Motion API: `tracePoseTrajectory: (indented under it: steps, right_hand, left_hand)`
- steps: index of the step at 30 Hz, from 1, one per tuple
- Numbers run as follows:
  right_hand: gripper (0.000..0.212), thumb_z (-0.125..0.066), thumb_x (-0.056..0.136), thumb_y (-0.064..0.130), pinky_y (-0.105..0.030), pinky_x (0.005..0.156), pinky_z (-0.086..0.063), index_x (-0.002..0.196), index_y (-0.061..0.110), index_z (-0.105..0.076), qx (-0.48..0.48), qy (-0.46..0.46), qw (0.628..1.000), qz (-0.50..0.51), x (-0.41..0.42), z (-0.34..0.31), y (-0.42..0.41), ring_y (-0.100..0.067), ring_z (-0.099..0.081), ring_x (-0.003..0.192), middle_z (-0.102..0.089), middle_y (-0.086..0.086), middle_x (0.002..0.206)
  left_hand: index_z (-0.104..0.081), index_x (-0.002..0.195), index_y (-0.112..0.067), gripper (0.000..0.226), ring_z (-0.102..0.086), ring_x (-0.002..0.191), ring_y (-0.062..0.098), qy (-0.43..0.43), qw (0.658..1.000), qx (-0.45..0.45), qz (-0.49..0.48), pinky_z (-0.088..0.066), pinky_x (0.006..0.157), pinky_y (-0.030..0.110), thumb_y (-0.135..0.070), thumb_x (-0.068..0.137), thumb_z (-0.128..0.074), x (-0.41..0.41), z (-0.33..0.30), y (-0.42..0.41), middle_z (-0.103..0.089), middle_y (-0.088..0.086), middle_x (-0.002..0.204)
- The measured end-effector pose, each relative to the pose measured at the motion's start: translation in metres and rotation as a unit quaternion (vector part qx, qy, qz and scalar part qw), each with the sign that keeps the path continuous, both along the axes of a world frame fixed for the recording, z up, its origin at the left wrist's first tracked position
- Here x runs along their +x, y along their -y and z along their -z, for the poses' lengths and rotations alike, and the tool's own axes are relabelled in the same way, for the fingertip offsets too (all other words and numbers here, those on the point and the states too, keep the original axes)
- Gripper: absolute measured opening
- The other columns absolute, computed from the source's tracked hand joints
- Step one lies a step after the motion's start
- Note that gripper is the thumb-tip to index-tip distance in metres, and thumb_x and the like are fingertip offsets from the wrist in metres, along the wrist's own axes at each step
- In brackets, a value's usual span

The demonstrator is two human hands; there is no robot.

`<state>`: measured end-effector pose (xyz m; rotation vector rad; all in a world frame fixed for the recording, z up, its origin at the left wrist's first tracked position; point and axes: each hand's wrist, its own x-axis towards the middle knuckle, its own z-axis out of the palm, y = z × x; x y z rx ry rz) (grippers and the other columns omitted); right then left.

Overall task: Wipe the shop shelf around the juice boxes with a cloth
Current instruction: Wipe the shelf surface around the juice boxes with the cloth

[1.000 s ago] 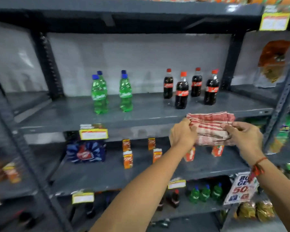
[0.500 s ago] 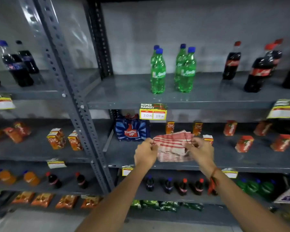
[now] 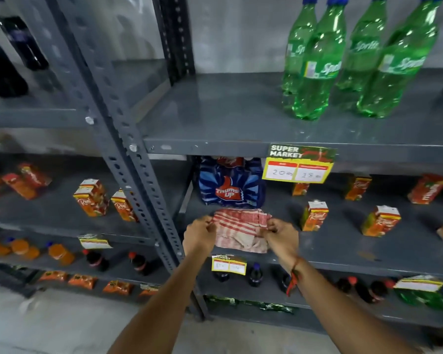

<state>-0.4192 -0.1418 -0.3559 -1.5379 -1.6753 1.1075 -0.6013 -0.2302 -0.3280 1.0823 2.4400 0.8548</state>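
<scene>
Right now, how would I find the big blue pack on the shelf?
Find the grey metal shelf holding small orange juice boxes, below the green plastic bottles. At its far left end, behind the red-striped cloth, stands the blue shrink-wrapped bottle pack. It alone is blue, with a red thumbs-up logo.

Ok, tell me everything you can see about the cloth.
The cloth looks like thin woven fabric, pale with red stripes, folded or bunched into a rough rectangle. The left hand pinches its left edge and the right hand its right edge, stretching it between them just in front of the blue pack. Whether it touches the shelf is unclear.
</scene>
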Motion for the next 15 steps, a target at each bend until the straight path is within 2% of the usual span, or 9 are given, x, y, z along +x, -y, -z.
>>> tracePoseTrajectory:
  steps: [2,5,7,9,10,12,13,15]
  right_hand:
    - [0.013,-0.076,0.073,0.020,-0.036,0.060,-0.058,0.062,0.024,-0.069,-0.010,0.020,1.000,0.003,-0.002,0.014,0.001,-0.008,-0.070,0.065,-0.073,0.011,0.061]
    - [0.017,-0.077,0.072,0.023,-0.033,0.056,-0.055,0.061,0.019,-0.066,-0.006,0.055,0.998,0.008,-0.002,0.029,-0.002,-0.009,-0.069,0.063,-0.070,0.011,0.057]
    - [0.019,-0.080,0.071,0.025,-0.024,0.051,-0.050,0.060,0.023,-0.064,-0.007,0.066,0.998,-0.005,0.000,0.035,-0.002,-0.011,-0.070,0.067,-0.068,0.015,0.058]
    - [0.021,-0.082,0.069,0.027,-0.019,0.050,-0.043,0.075,0.027,-0.062,-0.015,0.070,0.997,-0.013,0.002,0.035,-0.001,-0.014,-0.068,0.073,-0.065,0.017,0.068]
    - [0.031,-0.082,0.068,0.028,-0.021,0.053,-0.041,0.086,0.024,-0.058,0.002,0.081,0.997,-0.019,0.003,0.035,0.000,-0.017,-0.064,0.078,-0.062,0.014,0.077]
    - [0.045,-0.078,0.067,0.031,-0.027,0.068,-0.043,0.101,0.021,-0.050,0.112,0.137,0.984,-0.037,0.002,0.034,0.001,-0.018,-0.051,0.091,-0.054,0.005,0.094]
    - [0.048,-0.074,0.069,0.034,-0.030,0.077,-0.044,0.107,0.020,-0.049,0.186,0.170,0.966,-0.050,0.000,0.032,0.002,-0.018,-0.047,0.095,-0.051,0.002,0.100]
    - [0.048,-0.063,0.075,0.041,-0.032,0.084,-0.045,0.114,0.019,-0.048,0.310,0.209,0.924,-0.086,-0.008,0.025,0.007,-0.018,-0.045,0.099,-0.051,0.000,0.107]
  left_hand:
    - [-0.067,0.103,-0.018,0.021,-0.065,0.086,0.033,0.008,1.000,-0.016,0.002,-0.056,0.072,0.042,-0.029,0.092,-0.054,-0.007,0.016,-0.003,-0.072,0.013,0.097]
    - [-0.068,0.104,-0.020,0.021,-0.065,0.086,0.031,0.015,0.999,-0.035,0.022,-0.053,0.068,0.038,-0.032,0.091,-0.056,-0.013,0.037,-0.004,-0.072,0.011,0.097]
    - [-0.069,0.100,-0.021,0.020,-0.065,0.084,0.029,0.010,0.999,-0.042,0.032,-0.051,0.065,0.035,-0.034,0.090,-0.058,-0.014,0.047,-0.003,-0.073,0.008,0.096]
    - [-0.070,0.093,-0.023,0.017,-0.065,0.082,0.026,-0.002,0.999,-0.042,0.034,-0.052,0.064,0.034,-0.036,0.088,-0.060,-0.014,0.054,0.001,-0.074,0.004,0.094]
    - [-0.070,0.092,-0.025,0.017,-0.065,0.082,0.024,-0.003,0.999,-0.036,0.031,-0.053,0.065,0.034,-0.038,0.087,-0.062,-0.016,0.056,0.002,-0.074,0.002,0.093]
    - [-0.067,0.099,-0.025,0.024,-0.065,0.087,0.024,-0.005,1.000,-0.003,0.024,-0.054,0.069,0.035,-0.044,0.085,-0.063,-0.021,0.059,0.004,-0.072,0.001,0.097]
    - [-0.065,0.106,-0.023,0.030,-0.063,0.094,0.025,-0.013,0.999,0.018,0.024,-0.054,0.074,0.037,-0.045,0.086,-0.061,-0.024,0.061,0.004,-0.069,0.002,0.104]
    - [-0.059,0.119,-0.020,0.035,-0.054,0.111,0.028,-0.054,0.997,0.044,0.041,-0.050,0.087,0.041,-0.041,0.092,-0.053,-0.026,0.066,0.005,-0.060,0.006,0.120]
